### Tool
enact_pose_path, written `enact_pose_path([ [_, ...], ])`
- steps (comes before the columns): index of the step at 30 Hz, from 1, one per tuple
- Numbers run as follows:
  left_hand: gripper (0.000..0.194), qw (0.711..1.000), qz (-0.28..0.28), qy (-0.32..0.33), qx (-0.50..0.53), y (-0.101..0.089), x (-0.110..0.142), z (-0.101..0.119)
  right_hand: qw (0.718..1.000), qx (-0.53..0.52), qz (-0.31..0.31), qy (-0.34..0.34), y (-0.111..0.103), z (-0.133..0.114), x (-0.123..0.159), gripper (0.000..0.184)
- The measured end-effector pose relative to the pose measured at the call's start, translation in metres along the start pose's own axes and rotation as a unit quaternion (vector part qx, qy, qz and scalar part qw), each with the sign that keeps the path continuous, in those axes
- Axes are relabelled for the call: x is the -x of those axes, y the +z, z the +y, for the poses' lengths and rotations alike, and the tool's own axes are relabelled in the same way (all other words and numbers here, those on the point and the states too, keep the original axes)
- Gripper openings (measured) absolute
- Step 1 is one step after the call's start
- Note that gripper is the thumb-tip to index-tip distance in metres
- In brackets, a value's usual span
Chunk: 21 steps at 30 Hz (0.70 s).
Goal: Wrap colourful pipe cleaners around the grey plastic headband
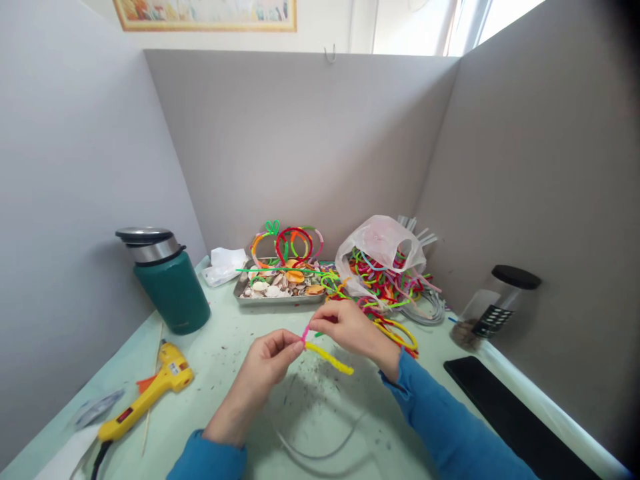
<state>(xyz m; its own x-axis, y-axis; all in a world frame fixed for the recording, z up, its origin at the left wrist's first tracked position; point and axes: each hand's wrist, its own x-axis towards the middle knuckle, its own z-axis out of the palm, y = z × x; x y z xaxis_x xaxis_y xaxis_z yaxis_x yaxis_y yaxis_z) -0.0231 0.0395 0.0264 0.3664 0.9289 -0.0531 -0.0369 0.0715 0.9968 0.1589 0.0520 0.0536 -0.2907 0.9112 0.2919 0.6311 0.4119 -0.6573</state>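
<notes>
My left hand (270, 360) pinches a yellow pipe cleaner (330, 358) near one end, between thumb and forefinger. Its free length points right and slightly down, under my right hand. From the same pinch rises a short pink pipe cleaner (306, 333), and my right hand (345, 327) has its upper end between closed fingertips. Where pink and yellow meet is partly covered by my left fingertips. Below both hands a pale thin hoop (320, 457) curves over the table; I cannot tell whether it connects to what I hold.
A metal tray (280, 301) of shells has colourful rings at its back. Right of it, a plastic bag (383, 233) spills pipe cleaners. A green bottle (173, 290) and yellow glue gun (145, 397) lie left; a clear jar (493, 307) and black slab (515, 413) are right.
</notes>
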Motion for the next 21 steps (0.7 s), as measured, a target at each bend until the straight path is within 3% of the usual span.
enact_pose_path([
  [4, 0.027, 0.999, -0.002, 0.017, 0.047, -0.004, 0.001, 0.001, 0.993, -0.086, -0.062, 0.047, 0.007, 0.005, -0.001, 0.023],
  [7, 0.024, 0.996, -0.014, 0.033, 0.075, -0.007, 0.004, 0.003, 0.973, -0.181, -0.123, 0.074, 0.009, 0.004, 0.0, 0.025],
  [13, 0.021, 0.993, -0.002, 0.063, 0.096, -0.009, 0.006, 0.007, 0.886, -0.387, -0.229, 0.117, 0.018, 0.004, 0.007, 0.028],
  [17, 0.024, 0.996, 0.018, 0.051, 0.073, -0.009, 0.002, 0.003, 0.83, -0.454, -0.278, 0.169, 0.033, 0.007, 0.009, 0.026],
  [19, 0.026, 0.996, 0.015, 0.032, 0.076, -0.011, 0.0, 0.002, 0.827, -0.454, -0.278, 0.18, 0.037, 0.008, 0.009, 0.027],
  [21, 0.027, 0.997, 0.017, 0.011, 0.073, -0.012, -0.002, 0.001, 0.859, -0.415, -0.262, 0.148, 0.036, 0.01, 0.007, 0.03],
])
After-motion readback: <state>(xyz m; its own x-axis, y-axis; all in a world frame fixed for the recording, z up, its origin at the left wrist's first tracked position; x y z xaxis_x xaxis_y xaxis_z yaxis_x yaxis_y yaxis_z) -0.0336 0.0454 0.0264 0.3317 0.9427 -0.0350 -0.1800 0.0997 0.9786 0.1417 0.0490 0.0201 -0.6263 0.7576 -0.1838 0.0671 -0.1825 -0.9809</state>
